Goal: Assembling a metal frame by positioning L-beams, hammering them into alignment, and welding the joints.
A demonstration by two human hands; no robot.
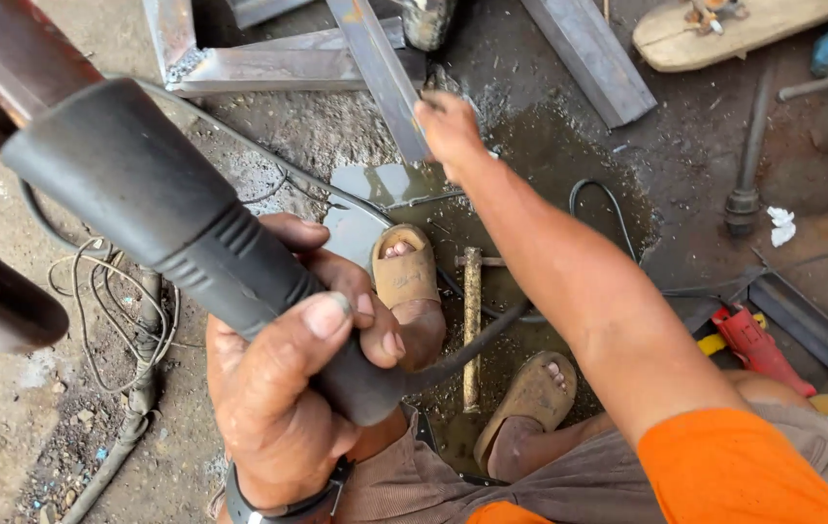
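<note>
On gritty wet concrete floor: steel bars, hammer.

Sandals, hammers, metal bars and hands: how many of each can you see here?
Sandals on feet: 2, one and another
Hammers: 1, lying between the feet
Metal bars touched by the right hand: 1
Black tool handles gripped by the left hand: 1
Hands: 2
Total: 7

Soft even daylight, faint shadows, blurred near black handle, wide-angle edge stretch.
</note>
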